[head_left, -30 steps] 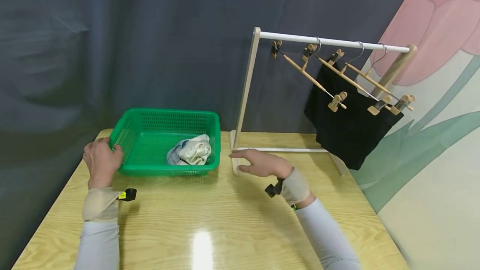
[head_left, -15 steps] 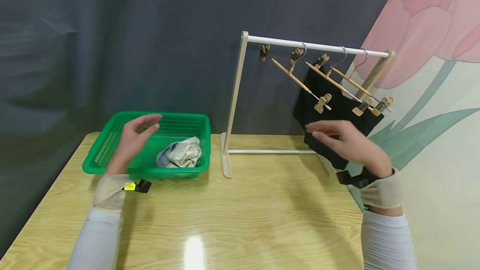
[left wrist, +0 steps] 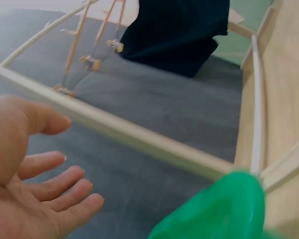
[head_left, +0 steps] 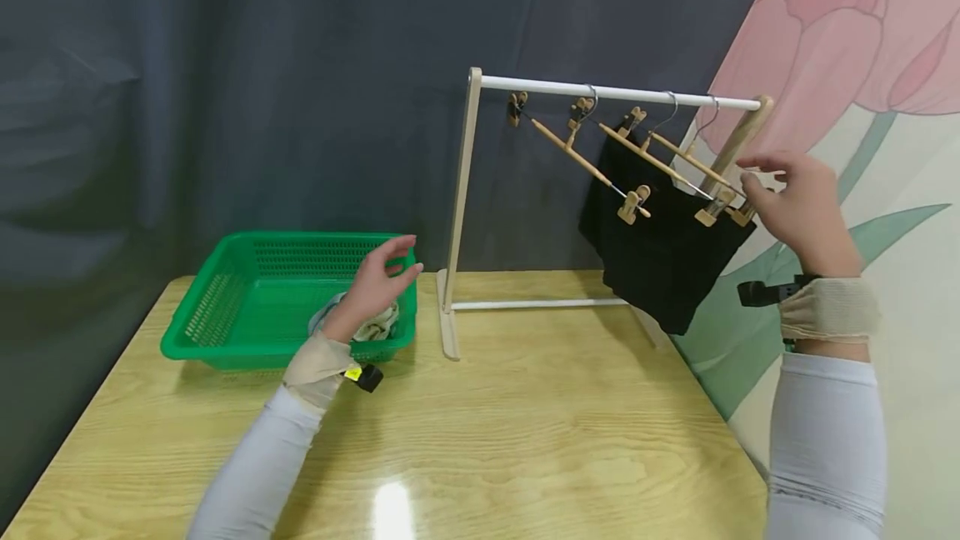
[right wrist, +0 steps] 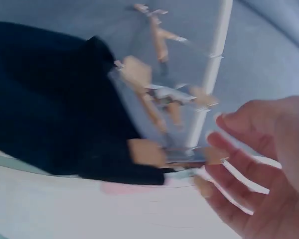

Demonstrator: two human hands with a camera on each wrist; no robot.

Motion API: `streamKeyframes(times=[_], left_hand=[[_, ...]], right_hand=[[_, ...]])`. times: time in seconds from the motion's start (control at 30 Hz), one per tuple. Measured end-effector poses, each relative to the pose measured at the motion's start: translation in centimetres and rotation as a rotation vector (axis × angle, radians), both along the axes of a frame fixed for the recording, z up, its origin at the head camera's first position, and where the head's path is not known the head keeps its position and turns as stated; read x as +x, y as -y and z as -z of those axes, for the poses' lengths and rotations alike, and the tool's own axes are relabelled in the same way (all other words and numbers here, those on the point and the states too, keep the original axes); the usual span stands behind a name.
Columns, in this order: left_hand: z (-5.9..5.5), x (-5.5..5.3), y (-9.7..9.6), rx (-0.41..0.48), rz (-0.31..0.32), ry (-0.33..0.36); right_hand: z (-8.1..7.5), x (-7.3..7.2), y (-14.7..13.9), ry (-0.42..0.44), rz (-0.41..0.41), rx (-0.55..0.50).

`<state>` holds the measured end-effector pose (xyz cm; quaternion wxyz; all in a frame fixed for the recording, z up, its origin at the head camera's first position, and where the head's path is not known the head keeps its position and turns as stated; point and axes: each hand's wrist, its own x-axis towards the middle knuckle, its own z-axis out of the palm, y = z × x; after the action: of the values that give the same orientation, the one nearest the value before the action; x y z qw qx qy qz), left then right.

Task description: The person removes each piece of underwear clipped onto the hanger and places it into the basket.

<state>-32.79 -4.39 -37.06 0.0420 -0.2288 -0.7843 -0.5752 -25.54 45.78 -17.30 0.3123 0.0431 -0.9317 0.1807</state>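
My right hand [head_left: 806, 202] is raised at the right end of a small clothes rack [head_left: 462, 190], fingers apart. Its fingertips are right at the end clip [right wrist: 148, 152] of the rightmost trouser hanger [head_left: 693, 163]. A black garment [head_left: 660, 261] hangs there from the clips, tilted to one side. Two more wooden clip hangers share the white rod [head_left: 540, 87]. My left hand [head_left: 371, 290] hovers over the right side of a green basket [head_left: 225, 357], holding nothing, its fingers spread in the left wrist view. Beneath it lies a bundled white and grey-blue cloth [head_left: 378, 325], partly hidden by the hand.
All this stands on a light wooden table [head_left: 487, 432]. Behind it hangs a dark grey curtain [head_left: 337, 107]. On the right, a wall with painted tulips [head_left: 832, 57] comes close to the rack and table edge. The rack's foot [head_left: 447, 323] is just right of the basket.
My left hand has let go of the basket's left rim and moved right, across the basket. My right hand has risen from beside the rack's left foot to the clip at its right end.
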Motion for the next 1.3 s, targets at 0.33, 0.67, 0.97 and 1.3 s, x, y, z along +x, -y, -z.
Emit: streamKeyframes(times=[0.33, 0.67, 0.97, 1.3], left_hand=[[2.3, -2.5, -5.3, 0.071, -0.066, 0.023], [3.5, -3.9, -7.7, 0.182, -0.148, -0.036], [3.5, -4.5, -8.9, 0.259, -0.211, -0.062], [4.0, -4.9, -9.3, 0.210, -0.282, -0.076]], right_hand=[[0.9, -2.9, -1.9, 0.230, 0.027, 0.010], [1.8, -3.5, -1.6, 0.200, 0.076, 0.048], [2.2, -3.4, -1.8, 0.097, 0.067, 0.050], [2.2, -2.7, -2.4, 0.093, 0.089, 0.069]])
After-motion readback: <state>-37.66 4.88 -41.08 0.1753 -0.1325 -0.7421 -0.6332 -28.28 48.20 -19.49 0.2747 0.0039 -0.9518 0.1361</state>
